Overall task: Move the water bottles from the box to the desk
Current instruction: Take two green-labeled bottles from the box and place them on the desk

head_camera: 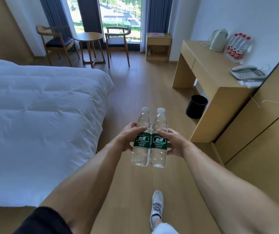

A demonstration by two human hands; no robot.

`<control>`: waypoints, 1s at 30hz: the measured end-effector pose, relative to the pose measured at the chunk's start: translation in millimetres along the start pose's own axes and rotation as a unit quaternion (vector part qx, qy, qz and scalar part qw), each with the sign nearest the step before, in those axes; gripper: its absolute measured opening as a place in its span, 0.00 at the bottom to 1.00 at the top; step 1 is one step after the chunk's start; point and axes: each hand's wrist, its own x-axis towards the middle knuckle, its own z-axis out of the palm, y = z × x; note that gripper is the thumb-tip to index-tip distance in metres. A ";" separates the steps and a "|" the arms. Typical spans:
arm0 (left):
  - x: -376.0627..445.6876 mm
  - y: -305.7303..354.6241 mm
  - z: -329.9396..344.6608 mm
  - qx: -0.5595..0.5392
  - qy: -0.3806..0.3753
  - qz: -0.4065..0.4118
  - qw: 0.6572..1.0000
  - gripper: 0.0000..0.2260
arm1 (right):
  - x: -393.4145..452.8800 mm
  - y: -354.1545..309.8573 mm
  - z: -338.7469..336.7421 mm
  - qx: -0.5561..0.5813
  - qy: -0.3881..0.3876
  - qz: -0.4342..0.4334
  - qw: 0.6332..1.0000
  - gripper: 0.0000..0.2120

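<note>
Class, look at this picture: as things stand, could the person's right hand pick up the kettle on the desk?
Probably not yet. The right hand grips a green-label bottle, so it is occupied, and the kettle stands at the desk's far end, well beyond the outstretched arm. Open floor leaves the way there free.

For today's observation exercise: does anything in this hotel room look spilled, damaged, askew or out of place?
Nothing stands out. The left hand and right hand hold two capped green-label bottles upright. On the desk, the kettle, red-label bottles and phone sit orderly.
</note>
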 end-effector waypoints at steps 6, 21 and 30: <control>94.7 45.1 -11.9 -0.009 0.041 0.003 0.999 0.22 | 106.6 -57.4 -24.6 -0.006 -0.037 0.003 0.999 0.19; 283.5 148.1 -20.7 -0.020 0.061 -0.029 0.998 0.19 | 282.9 -175.1 -86.1 -0.029 -0.058 0.037 0.997 0.17; 434.1 205.8 -43.5 -0.008 -0.016 -0.033 0.999 0.18 | 399.0 -234.5 -115.5 0.004 0.019 0.037 0.999 0.17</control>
